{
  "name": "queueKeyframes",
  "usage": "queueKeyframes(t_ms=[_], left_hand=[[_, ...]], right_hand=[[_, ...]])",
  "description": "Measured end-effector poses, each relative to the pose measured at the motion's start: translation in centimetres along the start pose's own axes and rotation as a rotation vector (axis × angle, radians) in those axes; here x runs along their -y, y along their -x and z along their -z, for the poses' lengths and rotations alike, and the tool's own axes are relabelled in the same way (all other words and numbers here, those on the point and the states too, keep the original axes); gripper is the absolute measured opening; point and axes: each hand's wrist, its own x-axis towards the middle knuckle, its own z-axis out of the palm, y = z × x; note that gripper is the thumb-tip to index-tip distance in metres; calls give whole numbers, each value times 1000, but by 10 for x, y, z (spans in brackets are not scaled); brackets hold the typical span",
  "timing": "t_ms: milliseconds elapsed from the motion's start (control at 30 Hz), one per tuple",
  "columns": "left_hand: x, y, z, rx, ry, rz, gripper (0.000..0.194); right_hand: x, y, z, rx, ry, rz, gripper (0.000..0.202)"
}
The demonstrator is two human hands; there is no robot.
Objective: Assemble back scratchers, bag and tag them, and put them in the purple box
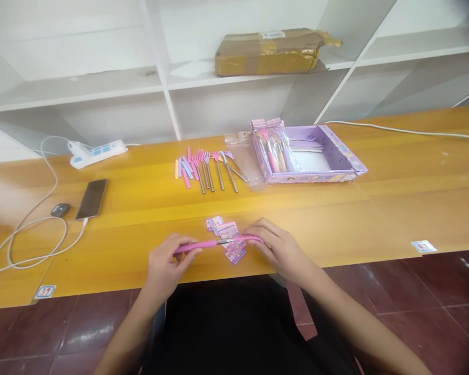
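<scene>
A pink back scratcher (203,244) with a short metal shaft is held level between my hands, near the table's front edge. My left hand (167,260) is closed round its pink handle. At the other end, my right hand (275,242) grips the pink claw head, which its fingers partly cover. Printed cards (227,229) in pink and purple lie overlapping on the table under the scratcher. Further back are several loose back scratchers (212,172) with metal rods and pink or purple heads, beside a group of coloured handle sleeves (185,167).
A purple display box (316,178) holds bagged back scratchers (275,148), with a clear plastic bag (248,156) beside it. At left are a phone (91,199), a black object (60,210), cables and a power strip (99,154). A taped carton (271,52) sits on the shelf.
</scene>
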Motion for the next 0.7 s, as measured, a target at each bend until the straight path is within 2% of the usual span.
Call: queueKeyframes(t_ms=[100, 200, 367, 533, 700], left_hand=[[-3, -2, 10, 74, -150, -183, 15], [-4, -4, 13, 146, -275, -287, 13], [-3, -7, 6, 202, -440, -415, 10], [-8, -9, -9, 269, -609, -467, 14], [-20, -11, -21, 283, -640, -477, 28]], right_hand=[[2, 1, -2, 4, 122, 69, 25], [1, 1, -2, 16, 198, 131, 25], [-2, 1, -6, 13, 280, 199, 23], [0, 1, -10, 57, 374, 211, 19], [12, 0, -6, 129, 462, 250, 18]])
